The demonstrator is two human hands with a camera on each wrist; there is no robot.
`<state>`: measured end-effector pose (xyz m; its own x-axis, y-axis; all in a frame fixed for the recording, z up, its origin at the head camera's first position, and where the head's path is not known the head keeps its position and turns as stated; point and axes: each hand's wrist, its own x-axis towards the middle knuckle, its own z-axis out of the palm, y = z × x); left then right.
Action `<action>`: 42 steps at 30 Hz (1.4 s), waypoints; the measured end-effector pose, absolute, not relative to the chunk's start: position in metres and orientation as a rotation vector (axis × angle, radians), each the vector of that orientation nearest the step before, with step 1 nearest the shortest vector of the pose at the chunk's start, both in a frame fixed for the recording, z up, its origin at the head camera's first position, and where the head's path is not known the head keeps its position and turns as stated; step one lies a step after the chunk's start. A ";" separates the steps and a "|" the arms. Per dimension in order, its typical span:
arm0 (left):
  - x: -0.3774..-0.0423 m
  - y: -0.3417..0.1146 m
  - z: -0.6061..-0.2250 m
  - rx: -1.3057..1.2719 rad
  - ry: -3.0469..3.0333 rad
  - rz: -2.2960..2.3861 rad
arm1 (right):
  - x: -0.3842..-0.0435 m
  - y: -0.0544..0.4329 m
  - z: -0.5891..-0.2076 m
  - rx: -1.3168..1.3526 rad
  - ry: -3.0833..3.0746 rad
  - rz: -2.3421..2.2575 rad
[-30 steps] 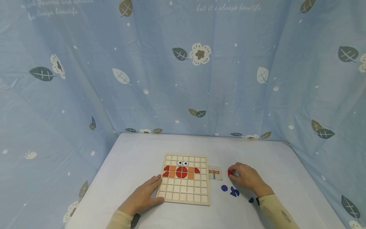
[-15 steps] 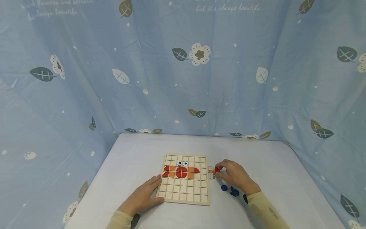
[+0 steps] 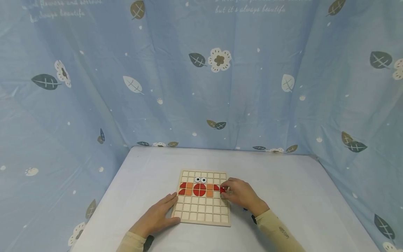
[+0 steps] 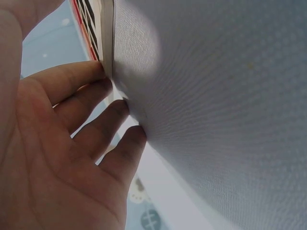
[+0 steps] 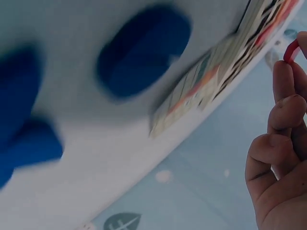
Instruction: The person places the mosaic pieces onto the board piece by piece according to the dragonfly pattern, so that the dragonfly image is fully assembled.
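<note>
My right hand (image 3: 244,196) pinches a red quarter-circle tile (image 3: 222,190) between thumb and fingertips, over the right side of the wooden grid board (image 3: 201,210). The tile (image 5: 290,50) shows edge-on in the right wrist view. On the board are two round eye tiles (image 3: 203,180), a red circle (image 3: 199,189) made of quarter pieces, orange squares (image 3: 209,193) and more red quarters (image 3: 182,191). My left hand (image 3: 157,214) rests at the board's left edge, thumb by the lower corner. Its fingers (image 4: 72,79) touch the board's side, extended with a slight bend.
Blue tiles (image 5: 144,50) lie on the white table to the right of the board, mostly hidden by my right arm in the head view. A small pattern card (image 5: 187,98) lies beside the board. A printed blue curtain (image 3: 176,105) surrounds the table.
My right hand has carried the red tile leftward from the table's right side, past the pattern card, to the board's right side. My left hand has stayed in place.
</note>
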<state>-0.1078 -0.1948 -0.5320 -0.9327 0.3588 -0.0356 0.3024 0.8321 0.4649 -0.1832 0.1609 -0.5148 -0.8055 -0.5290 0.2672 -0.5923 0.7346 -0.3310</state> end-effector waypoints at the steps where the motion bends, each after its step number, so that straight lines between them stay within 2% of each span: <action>1: -0.108 -0.195 -0.532 0.519 2.889 0.706 | -0.184 0.158 -0.515 0.914 -2.789 0.607; 14: -0.109 -0.195 -0.531 0.516 2.879 0.718 | -0.187 0.135 -0.520 0.943 -2.858 0.593; 33: -0.108 -0.195 -0.531 0.559 2.904 0.721 | -0.189 0.134 -0.525 0.897 -2.928 0.635; 42: -0.107 -0.195 -0.531 0.535 2.898 0.715 | -0.183 0.148 -0.512 0.817 -2.864 0.606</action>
